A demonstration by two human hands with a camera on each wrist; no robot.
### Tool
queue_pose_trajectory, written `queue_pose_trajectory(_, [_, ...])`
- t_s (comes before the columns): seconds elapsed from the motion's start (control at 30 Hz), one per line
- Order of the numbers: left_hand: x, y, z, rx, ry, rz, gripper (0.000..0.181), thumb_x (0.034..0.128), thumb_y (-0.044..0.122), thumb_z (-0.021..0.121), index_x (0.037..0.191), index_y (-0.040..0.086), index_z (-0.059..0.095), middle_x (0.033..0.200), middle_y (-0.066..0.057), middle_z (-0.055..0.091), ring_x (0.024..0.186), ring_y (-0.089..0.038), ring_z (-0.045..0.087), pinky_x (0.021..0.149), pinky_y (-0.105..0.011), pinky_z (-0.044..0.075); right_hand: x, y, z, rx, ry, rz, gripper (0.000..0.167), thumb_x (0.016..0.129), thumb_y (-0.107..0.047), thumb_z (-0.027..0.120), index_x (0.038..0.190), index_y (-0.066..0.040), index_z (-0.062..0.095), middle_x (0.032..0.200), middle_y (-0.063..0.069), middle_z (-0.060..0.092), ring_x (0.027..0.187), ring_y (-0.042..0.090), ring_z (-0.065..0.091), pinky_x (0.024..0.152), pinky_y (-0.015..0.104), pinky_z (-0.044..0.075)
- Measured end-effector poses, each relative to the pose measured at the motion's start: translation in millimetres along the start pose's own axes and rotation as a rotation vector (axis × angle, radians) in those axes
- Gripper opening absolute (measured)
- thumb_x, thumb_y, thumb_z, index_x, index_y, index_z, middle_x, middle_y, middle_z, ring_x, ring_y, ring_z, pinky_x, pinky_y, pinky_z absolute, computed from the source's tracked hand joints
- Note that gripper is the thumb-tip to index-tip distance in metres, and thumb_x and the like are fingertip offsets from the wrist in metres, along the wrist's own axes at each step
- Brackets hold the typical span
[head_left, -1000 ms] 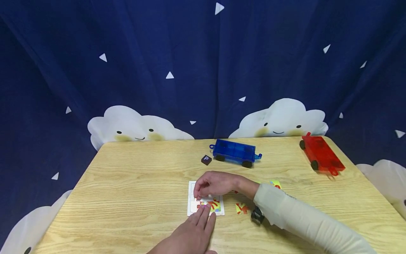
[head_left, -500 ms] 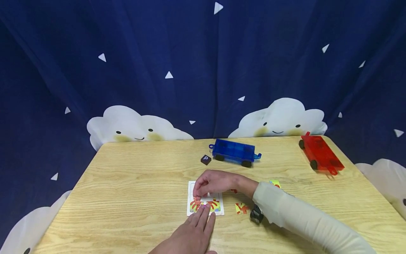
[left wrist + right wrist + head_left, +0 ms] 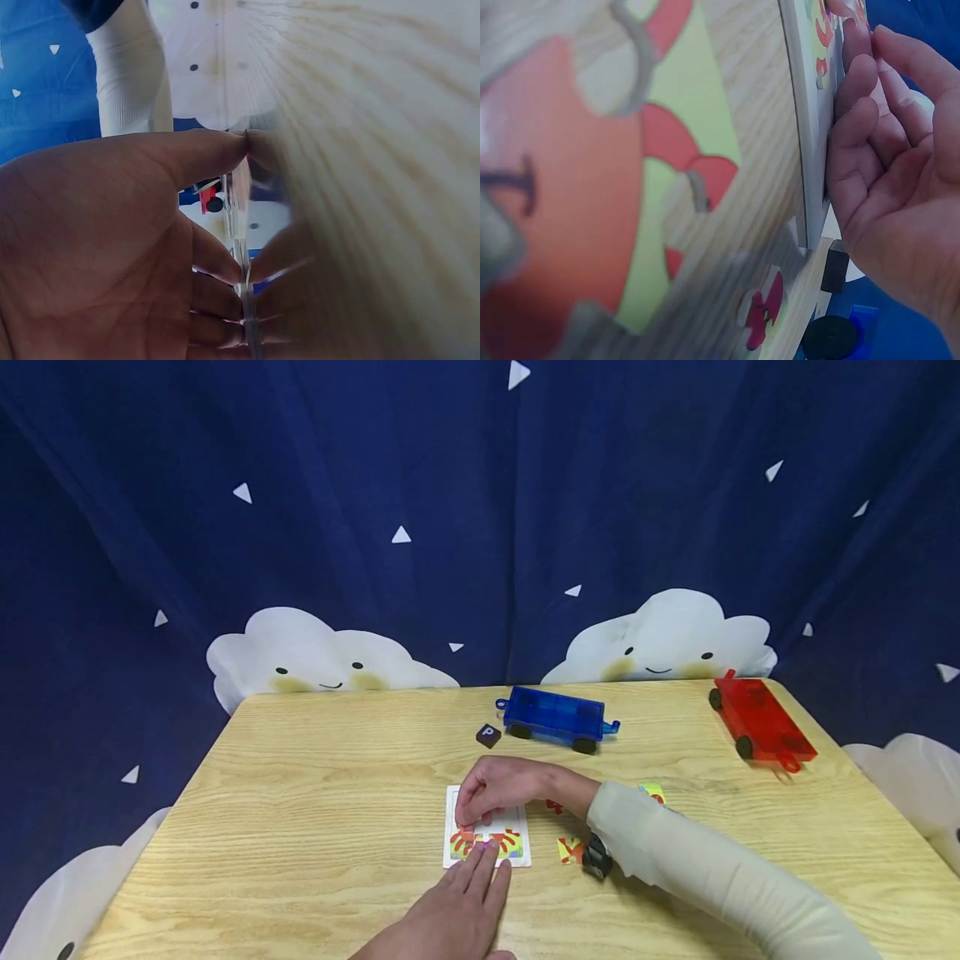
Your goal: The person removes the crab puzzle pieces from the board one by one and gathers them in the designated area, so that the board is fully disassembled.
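Observation:
A white puzzle board (image 3: pixel 525 858) lies on the table, with red and yellow crab-like pieces along its near side. My left hand (image 3: pixel 457 902) rests its straight fingertips on the board's near edge, by the joined pieces. From the far side my right hand (image 3: pixel 498 785) reaches over the board and pinches a puzzle piece (image 3: pixel 459 845) at the near left corner. In the right wrist view the fingers of the right hand (image 3: pixel 900 142) are curled, and the pinched piece is mostly out of sight. Loose puzzle pieces (image 3: pixel 568 850) lie right of the board.
Behind the board stand a blue toy wagon (image 3: pixel 555 717) and a small dark tile marked P (image 3: pixel 488 736). A red toy wagon (image 3: pixel 763 720) is at the far right. Another loose piece (image 3: pixel 652 792) lies beyond the right forearm. A dark blue curtain (image 3: pixel 480 527) hangs behind the table.
The piece at the near left corner looked whitish a second ago and now shows its red and yellow print, lying beside the other piece. The right hand shifted slightly; the left stayed still.

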State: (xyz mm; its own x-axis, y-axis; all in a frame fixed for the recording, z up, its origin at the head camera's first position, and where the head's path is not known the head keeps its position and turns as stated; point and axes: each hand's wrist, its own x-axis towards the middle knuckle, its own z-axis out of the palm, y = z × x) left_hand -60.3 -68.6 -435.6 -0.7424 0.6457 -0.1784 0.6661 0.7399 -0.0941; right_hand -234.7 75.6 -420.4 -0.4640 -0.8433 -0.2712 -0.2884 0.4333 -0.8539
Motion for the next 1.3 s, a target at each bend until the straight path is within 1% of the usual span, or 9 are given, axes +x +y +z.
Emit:
queue_pose_trajectory(0.1, [0.2,-0.3,0.0,0.0,0.005,0.002,0.087,0.0966,0.068,0.051,0.154,0.002,0.044,0.158,-0.02,0.039,0.147,-0.032,0.035,0.111,-0.035,0.04,1.0,0.0,-0.3,0.012,-0.01,-0.001,0.008,0.094,-0.013,0.074,0.092,-0.013,0.082,0.075,0.002,0.071,0.064,0.013,0.057,0.055,0.021,0.04])
queue_pose_trajectory(0.3, [0.3,-0.9,-0.3,-0.005,0.001,0.003,0.088,0.0966,0.068,0.051,0.153,0.002,0.043,0.158,-0.02,0.039,0.148,-0.031,0.035,0.111,-0.035,0.04,1.7,-1.7,-0.7,0.045,-0.032,0.007,0.009,0.094,-0.009,0.072,0.093,-0.01,0.081,0.077,-0.002,0.071,0.066,0.011,0.056,0.059,0.02,0.042])
queue_pose_trajectory(0.47, [1.7,-0.1,-0.1,-0.024,-0.002,-0.004,0.086,0.0964,0.067,0.052,0.153,0.002,0.044,0.158,-0.019,0.039,0.147,-0.031,0.035,0.111,-0.035,0.04,1.0,-1.8,-0.1,0.048,-0.038,0.018,0.009,0.094,-0.008,0.071,0.093,-0.01,0.08,0.077,-0.003,0.07,0.067,0.011,0.056,0.06,0.02,0.042])
queue_pose_trajectory(0.63, [3.1,0.4,0.3,-0.039,-0.018,-0.008,0.086,0.0965,0.067,0.053,0.154,0.003,0.043,0.159,-0.019,0.038,0.148,-0.031,0.034,0.111,-0.035,0.04,-1.3,-2.2,-0.4,0.034,-0.019,0.023,0.009,0.094,-0.01,0.072,0.092,-0.012,0.08,0.076,0.0,0.07,0.066,0.013,0.056,0.059,0.022,0.043])
queue_pose_trajectory(0.8, [3.2,1.2,1.0,-0.012,-0.004,-0.01,0.086,0.0958,0.067,0.054,0.153,0.004,0.044,0.158,-0.019,0.04,0.147,-0.03,0.036,0.111,-0.034,0.04,-7.2,-3.9,-5.7,0.007,0.006,0.015,0.009,0.095,-0.013,0.071,0.092,-0.013,0.079,0.081,0.001,0.073,0.071,0.017,0.06,0.062,0.025,0.046])
queue_pose_trajectory(0.97, [1.8,0.8,1.3,0.013,0.02,-0.012,0.085,0.0947,0.067,0.056,0.151,0.004,0.046,0.156,-0.019,0.042,0.145,-0.032,0.039,0.109,-0.035,0.043,-17.1,-6.4,-18.8,-0.037,0.029,-0.027,0.01,0.098,-0.016,0.069,0.096,-0.013,0.079,0.085,-0.001,0.074,0.078,0.029,0.061,0.065,0.026,0.046])
queue_pose_trajectory(1.07, [1.7,0.1,0.8,0.022,0.025,-0.014,0.085,0.0944,0.067,0.056,0.151,0.004,0.047,0.156,-0.019,0.042,0.145,-0.032,0.039,0.108,-0.035,0.043,-27.1,-7.6,-29.7,-0.078,0.049,-0.049,0.012,0.099,-0.017,0.068,0.097,-0.013,0.079,0.086,-0.003,0.073,0.082,0.035,0.06,0.068,0.026,0.047])
queue_pose_trajectory(1.17, [2.1,-0.3,-0.9,0.022,0.019,-0.015,0.085,0.0943,0.067,0.056,0.151,0.004,0.047,0.157,-0.019,0.042,0.145,-0.032,0.038,0.108,-0.034,0.043,-41.2,-7.5,-40.0,-0.105,0.05,-0.049,0.013,0.099,-0.016,0.067,0.097,-0.013,0.079,0.085,-0.001,0.073,0.08,0.035,0.06,0.068,0.025,0.047])
queue_pose_trajectory(1.3, [2.6,-2.1,-3.1,0.024,-0.009,-0.009,0.085,0.0955,0.068,0.053,0.153,0.005,0.045,0.158,-0.018,0.04,0.147,-0.03,0.037,0.11,-0.034,0.041,-63.4,-5.3,-49.8,-0.118,0.008,-0.037,0.013,0.097,-0.014,0.066,0.095,-0.012,0.079,0.084,0.012,0.073,0.072,0.028,0.057,0.064,0.024,0.044])
